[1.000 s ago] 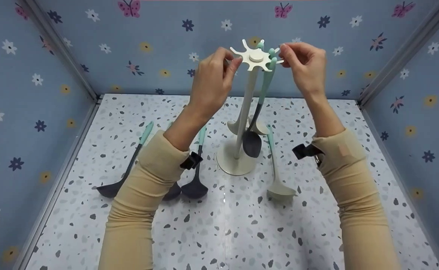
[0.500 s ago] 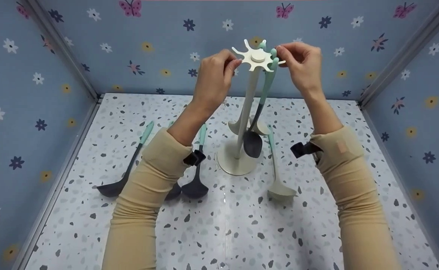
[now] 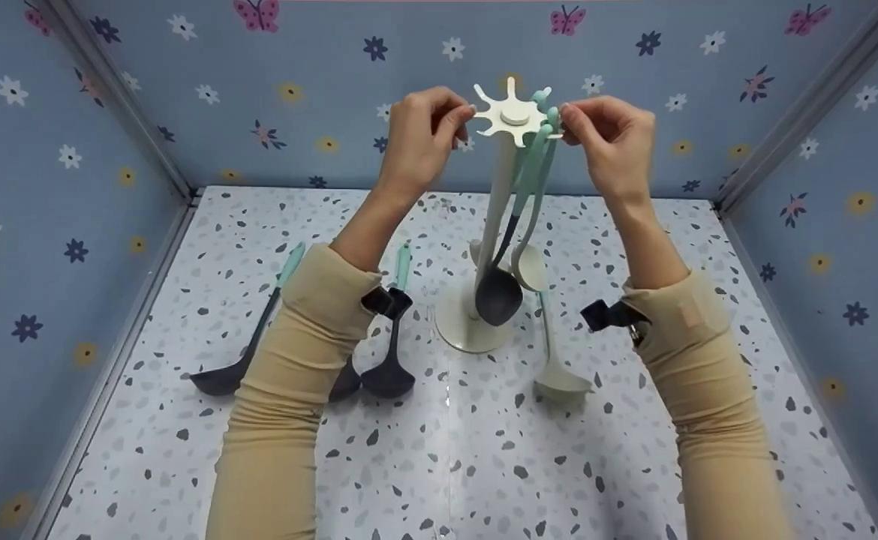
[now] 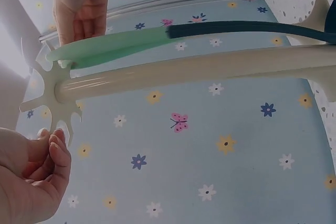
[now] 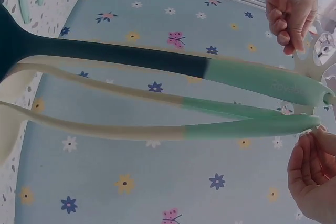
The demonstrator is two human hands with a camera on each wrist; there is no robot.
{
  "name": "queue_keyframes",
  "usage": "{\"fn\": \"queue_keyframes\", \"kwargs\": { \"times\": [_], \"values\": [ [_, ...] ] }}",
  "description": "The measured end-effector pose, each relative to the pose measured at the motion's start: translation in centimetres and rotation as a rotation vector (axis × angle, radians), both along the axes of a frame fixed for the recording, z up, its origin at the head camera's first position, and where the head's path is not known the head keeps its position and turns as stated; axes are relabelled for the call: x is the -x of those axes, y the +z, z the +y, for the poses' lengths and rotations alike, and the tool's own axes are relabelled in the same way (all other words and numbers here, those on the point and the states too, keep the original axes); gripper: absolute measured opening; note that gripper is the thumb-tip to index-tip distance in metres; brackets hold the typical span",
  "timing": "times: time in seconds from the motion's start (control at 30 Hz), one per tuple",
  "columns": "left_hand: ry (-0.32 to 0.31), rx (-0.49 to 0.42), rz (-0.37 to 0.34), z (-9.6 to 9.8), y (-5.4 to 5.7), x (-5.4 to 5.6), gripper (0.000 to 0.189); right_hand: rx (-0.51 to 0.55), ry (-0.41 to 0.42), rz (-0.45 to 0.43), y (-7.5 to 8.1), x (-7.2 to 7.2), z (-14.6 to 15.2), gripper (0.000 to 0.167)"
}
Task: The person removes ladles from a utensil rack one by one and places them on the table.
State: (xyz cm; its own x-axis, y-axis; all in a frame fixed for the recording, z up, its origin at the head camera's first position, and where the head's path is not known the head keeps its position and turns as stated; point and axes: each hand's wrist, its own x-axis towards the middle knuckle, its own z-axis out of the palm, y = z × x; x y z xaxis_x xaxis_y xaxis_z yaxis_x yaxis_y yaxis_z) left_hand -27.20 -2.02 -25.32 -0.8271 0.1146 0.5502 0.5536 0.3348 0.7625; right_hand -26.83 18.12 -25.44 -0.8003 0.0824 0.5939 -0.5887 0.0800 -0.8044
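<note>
A cream utensil rack stands upright, its star-shaped hooked top level with both hands. My left hand pinches one of the hook arms on the left between thumb and fingers. On the other side, my right hand pinches at a hook arm, right by the green handle end of a cream spoon. A dark spoon with a green handle hangs in front of it. Another cream utensil hangs behind, mostly hidden by the pole in the head view.
On the speckled table left of the rack lie dark ladles, one at far left, one nearer the base, another partly under the left sleeve. A cream ladle lies to the right. Flowered walls enclose the back and sides.
The rack's top has turned clockwise seen from above, swinging the hung utensils toward me. The cream spoon now shows beside the dark one. The hands shifted slightly on the hook arms.
</note>
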Motion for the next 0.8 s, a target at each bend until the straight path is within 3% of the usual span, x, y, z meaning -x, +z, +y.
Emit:
{"fn": "queue_keyframes", "kwargs": {
  "times": [0.23,0.4,0.57,0.8],
  "values": [
    [-0.037,-0.035,-0.09,-0.1,0.4,0.9,0.017,-0.046,-0.056,0.097,-1.1,-0.2,0.1,0.005],
    [-0.04,-0.035,-0.132,0.0,0.5,1.9,0.018,-0.082,-0.056,0.149,-0.5,-1.9,-0.7,0.005],
    [-0.037,-0.022,-0.18,0.2,0.6,2.5,0.019,-0.088,-0.059,0.15,-0.1,-3.2,-1.3,0.005],
    [-0.047,-0.056,-0.182,0.4,0.5,2.5,0.019,-0.06,-0.035,0.139,-0.1,-3.4,-1.4,0.004]
  ]
}}
